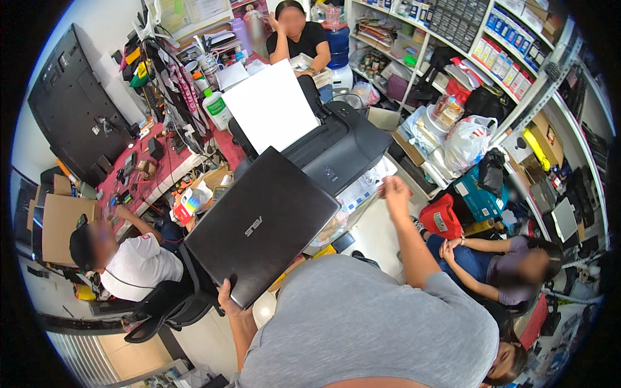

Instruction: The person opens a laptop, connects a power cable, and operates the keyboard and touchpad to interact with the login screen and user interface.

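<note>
A closed dark laptop [259, 226] is tilted in front of me, its lid facing up. My left hand [234, 302] grips its near corner, with the thumb on the edge and the other fingers underneath. Just beyond the laptop stands a black printer [343, 152], with a white sheet of paper [272, 107] upright in its rear feed. My right hand [393, 196] is raised beside the printer's right front, its fingers curled in. Whatever may be inside them is hidden. Below the printer's front edge lie printed papers [362, 187], close to my right hand.
A person in white [142, 262] sits at the red-topped bench [152, 184] on the left. Another person [301, 42] sits beyond the printer, and a third [498, 258] at right. A red bag [441, 216] and packed shelves [453, 32] line the right side.
</note>
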`<action>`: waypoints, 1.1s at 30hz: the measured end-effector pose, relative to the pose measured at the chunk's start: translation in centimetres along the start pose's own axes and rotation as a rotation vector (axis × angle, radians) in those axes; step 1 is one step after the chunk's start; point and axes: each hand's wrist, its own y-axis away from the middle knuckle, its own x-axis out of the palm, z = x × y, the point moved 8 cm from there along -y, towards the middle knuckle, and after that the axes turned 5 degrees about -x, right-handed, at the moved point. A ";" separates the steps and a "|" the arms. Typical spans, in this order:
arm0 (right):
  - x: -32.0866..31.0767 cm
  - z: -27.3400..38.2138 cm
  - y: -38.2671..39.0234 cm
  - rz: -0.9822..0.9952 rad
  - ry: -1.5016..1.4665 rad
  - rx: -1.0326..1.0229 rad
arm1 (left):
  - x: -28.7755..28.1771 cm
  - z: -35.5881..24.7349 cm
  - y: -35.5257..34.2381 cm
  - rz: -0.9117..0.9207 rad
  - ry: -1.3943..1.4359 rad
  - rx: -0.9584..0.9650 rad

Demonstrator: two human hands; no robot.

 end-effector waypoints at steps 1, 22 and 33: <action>-1.5 0.3 -1.7 -0.039 -0.072 -0.041 | 0.9 0.5 0.0 -0.006 -0.003 0.005; 5.1 5.2 -2.3 0.519 -0.225 0.408 | 7.9 7.4 -3.4 -0.080 -0.118 -0.108; 7.3 7.4 -3.1 0.434 -0.058 -0.008 | 15.0 3.9 -7.4 -0.103 -0.835 0.147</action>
